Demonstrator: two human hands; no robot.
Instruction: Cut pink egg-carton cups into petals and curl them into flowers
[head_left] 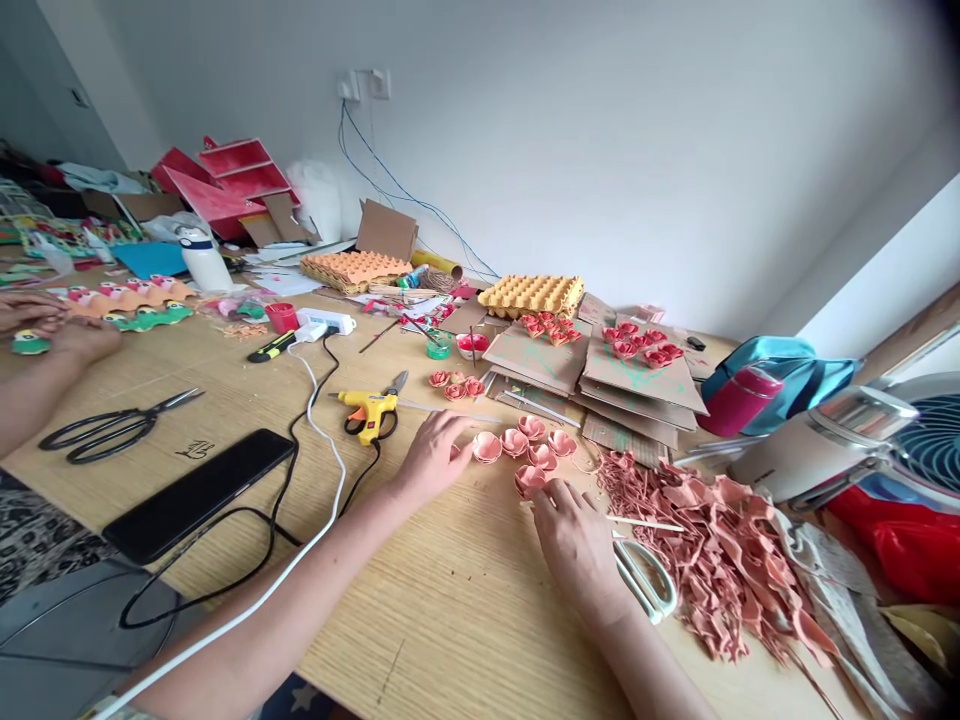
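Note:
Several pink paper cups, cut like petals, stand in a cluster on the wooden table. My left hand is open at the leftmost petal cup, thumb and fingers apart at its edge. By the front petal cup is my right hand, its fingers bent and closed over a thin pale stick that shows on both sides of it; the fingertips are partly hidden. White-handled scissors lie partly under my right wrist. Finished red paper roses sit behind the cups.
Pink carton scraps are heaped at right. A yellow glue gun, black phone, black scissors and cables lie left. Cardboard sheets bear more roses. Another person's hands work at far left.

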